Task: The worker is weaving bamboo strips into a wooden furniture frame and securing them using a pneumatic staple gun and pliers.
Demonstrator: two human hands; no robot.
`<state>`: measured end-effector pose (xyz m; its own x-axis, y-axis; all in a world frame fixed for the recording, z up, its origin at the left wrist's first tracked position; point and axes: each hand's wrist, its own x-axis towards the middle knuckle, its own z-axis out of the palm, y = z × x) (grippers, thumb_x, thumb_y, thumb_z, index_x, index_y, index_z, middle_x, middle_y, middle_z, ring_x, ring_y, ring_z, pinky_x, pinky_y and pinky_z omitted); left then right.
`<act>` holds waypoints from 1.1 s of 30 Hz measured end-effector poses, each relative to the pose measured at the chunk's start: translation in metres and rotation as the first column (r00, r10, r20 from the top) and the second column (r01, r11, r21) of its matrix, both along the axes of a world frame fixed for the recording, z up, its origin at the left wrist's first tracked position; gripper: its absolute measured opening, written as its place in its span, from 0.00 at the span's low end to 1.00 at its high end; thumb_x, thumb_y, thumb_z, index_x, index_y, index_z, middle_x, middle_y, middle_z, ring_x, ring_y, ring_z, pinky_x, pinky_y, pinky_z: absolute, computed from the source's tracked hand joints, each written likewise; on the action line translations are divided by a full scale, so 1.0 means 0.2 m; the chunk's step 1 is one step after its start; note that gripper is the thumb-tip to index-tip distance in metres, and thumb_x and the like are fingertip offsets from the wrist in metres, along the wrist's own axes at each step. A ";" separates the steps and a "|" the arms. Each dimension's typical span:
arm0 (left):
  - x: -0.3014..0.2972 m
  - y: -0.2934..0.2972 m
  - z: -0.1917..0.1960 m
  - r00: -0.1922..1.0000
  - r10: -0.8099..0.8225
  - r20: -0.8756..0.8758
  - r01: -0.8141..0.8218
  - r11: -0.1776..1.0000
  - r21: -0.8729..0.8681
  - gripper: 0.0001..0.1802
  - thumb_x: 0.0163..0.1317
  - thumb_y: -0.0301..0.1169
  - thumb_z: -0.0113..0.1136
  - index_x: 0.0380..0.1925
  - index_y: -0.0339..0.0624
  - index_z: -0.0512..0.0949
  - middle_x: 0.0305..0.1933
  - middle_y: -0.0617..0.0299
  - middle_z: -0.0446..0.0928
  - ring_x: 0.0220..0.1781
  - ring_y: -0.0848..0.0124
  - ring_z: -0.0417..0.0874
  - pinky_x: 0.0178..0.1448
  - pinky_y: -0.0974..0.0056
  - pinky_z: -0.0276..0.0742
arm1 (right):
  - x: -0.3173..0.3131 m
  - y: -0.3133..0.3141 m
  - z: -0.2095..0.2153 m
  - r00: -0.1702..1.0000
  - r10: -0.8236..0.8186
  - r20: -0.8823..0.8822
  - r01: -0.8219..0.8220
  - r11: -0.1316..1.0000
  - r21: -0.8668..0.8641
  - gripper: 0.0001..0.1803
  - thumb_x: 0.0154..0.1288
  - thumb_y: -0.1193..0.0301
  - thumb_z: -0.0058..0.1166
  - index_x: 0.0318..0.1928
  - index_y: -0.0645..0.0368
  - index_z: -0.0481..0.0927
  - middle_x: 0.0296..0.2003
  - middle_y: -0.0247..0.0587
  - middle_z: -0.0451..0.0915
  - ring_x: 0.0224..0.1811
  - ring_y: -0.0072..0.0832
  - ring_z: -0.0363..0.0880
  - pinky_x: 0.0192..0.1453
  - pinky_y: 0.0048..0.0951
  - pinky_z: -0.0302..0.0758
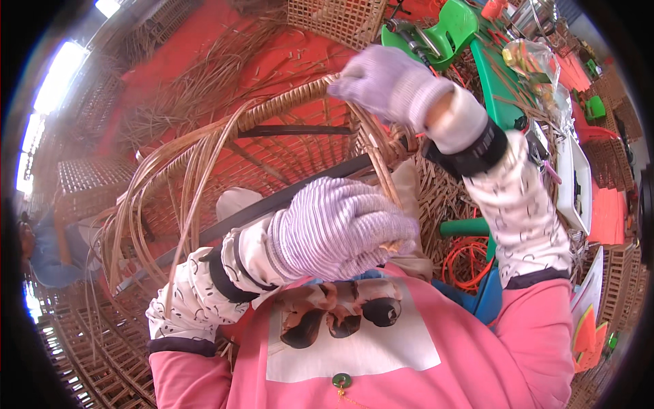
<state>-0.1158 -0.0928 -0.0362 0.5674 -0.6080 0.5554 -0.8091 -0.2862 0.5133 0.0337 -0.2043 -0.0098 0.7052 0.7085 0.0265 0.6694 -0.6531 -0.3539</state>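
Note:
A large woven cane basket lies across my lap, its curved rim (289, 97) tightly wrapped with cane. My right hand (385, 82), in a lilac knit glove, is closed at the right end of that wrapping. The glove hides what its fingers press on. Close to my chest, my left hand (340, 228), in a striped lilac glove, is curled round long cane strips (381, 170). They run down to it from the rim below my right hand. More loose cane strips (197, 177) loop and hang over the basket's left side. A dark flat bar (272, 187) crosses the basket behind my left hand.
Cane scraps (197, 88) litter the red floor covering (272, 58). A green plastic chair (453, 31) with a tool on it stands at the far right, near a white tray (575, 184). An orange cord (470, 262) lies coiled at right. Someone in blue (58, 252) is at left.

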 end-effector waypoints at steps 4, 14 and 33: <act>0.04 0.02 -0.02 0.995 0.008 -0.104 -0.015 0.998 -0.066 0.11 0.48 0.26 0.65 0.33 0.41 0.78 0.28 0.59 0.79 0.29 0.62 0.80 0.33 0.62 0.76 | 0.08 0.11 -0.02 0.972 -0.176 -0.159 0.160 0.981 -0.109 0.19 0.55 0.57 0.56 0.25 0.64 0.77 0.13 0.40 0.74 0.14 0.28 0.74 0.22 0.29 0.74; 0.12 0.03 -0.06 0.981 -0.091 -0.168 0.081 0.995 -0.065 0.07 0.51 0.27 0.63 0.31 0.40 0.79 0.26 0.58 0.78 0.26 0.62 0.79 0.30 0.62 0.74 | 0.22 0.24 -0.13 1.000 0.017 0.016 -0.014 0.986 -0.166 0.15 0.52 0.70 0.47 0.42 0.54 0.79 0.38 0.48 0.79 0.43 0.43 0.77 0.49 0.38 0.73; 0.29 0.10 0.05 0.745 -0.099 -0.660 -0.479 0.610 -0.632 0.15 0.62 0.34 0.51 0.38 0.30 0.74 0.32 0.52 0.77 0.29 0.64 0.80 0.33 0.65 0.79 | -0.03 -0.12 -0.06 0.694 0.024 -0.720 0.300 0.899 0.319 0.11 0.52 0.72 0.57 0.37 0.62 0.76 0.20 0.39 0.77 0.16 0.24 0.75 0.17 0.25 0.73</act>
